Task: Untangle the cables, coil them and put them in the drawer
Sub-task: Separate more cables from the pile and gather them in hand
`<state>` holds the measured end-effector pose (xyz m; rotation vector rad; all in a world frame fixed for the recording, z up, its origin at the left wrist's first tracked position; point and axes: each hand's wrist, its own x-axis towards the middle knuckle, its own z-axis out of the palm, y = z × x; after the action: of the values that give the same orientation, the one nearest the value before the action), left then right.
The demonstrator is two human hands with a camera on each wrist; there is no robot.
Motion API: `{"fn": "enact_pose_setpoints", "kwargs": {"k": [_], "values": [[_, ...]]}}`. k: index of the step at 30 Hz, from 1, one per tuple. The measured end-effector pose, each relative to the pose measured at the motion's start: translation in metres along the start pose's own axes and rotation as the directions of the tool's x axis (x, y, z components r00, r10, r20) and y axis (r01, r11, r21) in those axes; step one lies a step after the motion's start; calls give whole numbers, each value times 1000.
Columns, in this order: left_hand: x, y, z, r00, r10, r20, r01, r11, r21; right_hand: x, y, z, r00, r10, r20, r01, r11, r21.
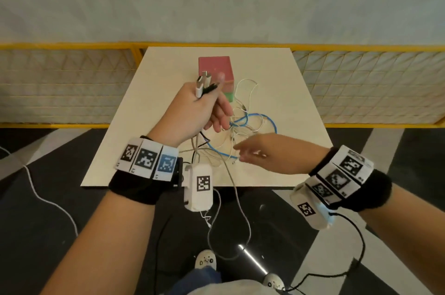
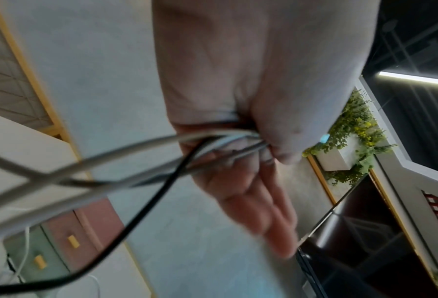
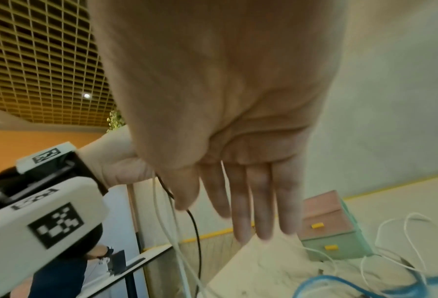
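Observation:
My left hand (image 1: 192, 107) is raised above the table and grips a bundle of cable ends (image 1: 203, 84), with white, grey and black plugs sticking up past the thumb. In the left wrist view grey and black cables (image 2: 161, 159) run out of the left hand (image 2: 251, 145). A tangle of blue and white cables (image 1: 250, 126) lies on the cream table (image 1: 289, 92). My right hand (image 1: 262, 150) reaches over the near part of the tangle, fingers straight (image 3: 251, 201), holding nothing. A small pink and green drawer box (image 1: 215, 67) stands behind, its drawers closed (image 3: 327, 229).
The table's near edge (image 1: 149, 185) is close to my wrists. One grey cable (image 1: 240, 205) hangs off that edge toward the dark floor. A yellow-framed mesh fence (image 1: 361, 83) runs behind the table. My shoes (image 1: 206, 259) show below.

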<state>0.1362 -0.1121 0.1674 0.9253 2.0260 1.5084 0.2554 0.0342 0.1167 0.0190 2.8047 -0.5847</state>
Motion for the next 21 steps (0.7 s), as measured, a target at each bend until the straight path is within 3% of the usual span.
{"fn": "enact_pose_setpoints", "kwargs": {"k": [3, 6, 9, 11, 12, 15, 18, 21], "values": [[3, 7, 9, 986, 138, 92, -149, 980, 129, 5, -9, -11, 966, -101, -236, 157, 960, 230], [8, 16, 17, 965, 204, 165, -224, 968, 113, 13, -23, -15, 907, -239, -347, 372, 841, 393], [14, 23, 18, 964, 238, 122, -251, 962, 106, 27, -26, -2, 875, -260, -410, 458, 718, 523], [16, 26, 15, 967, 251, 40, -254, 963, 92, 34, -20, 10, 886, -202, -417, 446, 618, 648], [16, 26, 13, 968, 249, -3, -248, 966, 68, 36, -16, 16, 892, -185, -412, 431, 617, 658], [20, 22, 5, 943, 298, -147, -302, 953, -8, 39, 6, 39, 907, -215, -363, 385, 773, 504], [25, 19, -5, 899, 324, -295, -361, 929, -82, 40, 31, 60, 958, -167, -234, 260, 852, 455], [27, 20, -10, 876, 330, -352, -398, 907, -140, 41, 49, 72, 996, -76, -44, 87, 897, 433]]}}
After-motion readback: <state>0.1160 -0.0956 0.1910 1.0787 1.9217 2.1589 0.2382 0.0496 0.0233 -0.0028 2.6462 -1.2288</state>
